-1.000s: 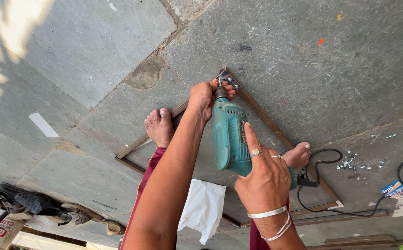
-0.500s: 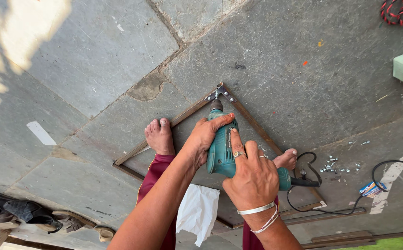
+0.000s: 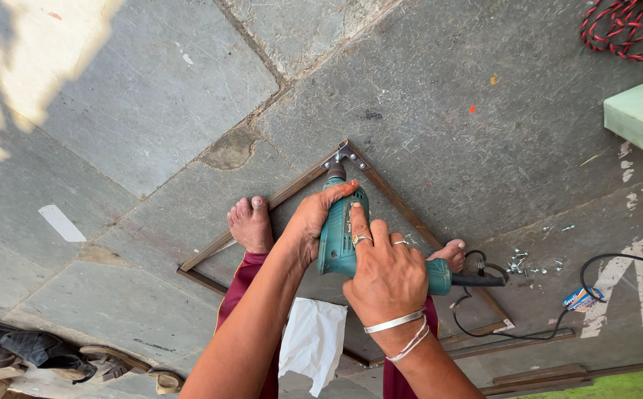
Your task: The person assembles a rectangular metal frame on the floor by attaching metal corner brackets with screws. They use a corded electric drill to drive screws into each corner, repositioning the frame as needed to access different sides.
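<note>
Both your hands are on the teal power drill (image 3: pixel 341 236), bit end down at the metal corner bracket (image 3: pixel 345 155) of the wooden frame (image 3: pixel 277 198). Your left hand (image 3: pixel 312 223) is wrapped around the front of the drill body, fingers clenched on it. Your right hand (image 3: pixel 384 273) grips the rear handle, index finger laid straight along the housing. Frame lies flat on the stone floor (image 3: pixel 137 111); your bare feet (image 3: pixel 251 225) stand on its two side rails. Black cord (image 3: pixel 558 325) trails off to the right, loose screws (image 3: pixel 517 262) near it. White cloth (image 3: pixel 312 341) hangs between your legs.
</note>
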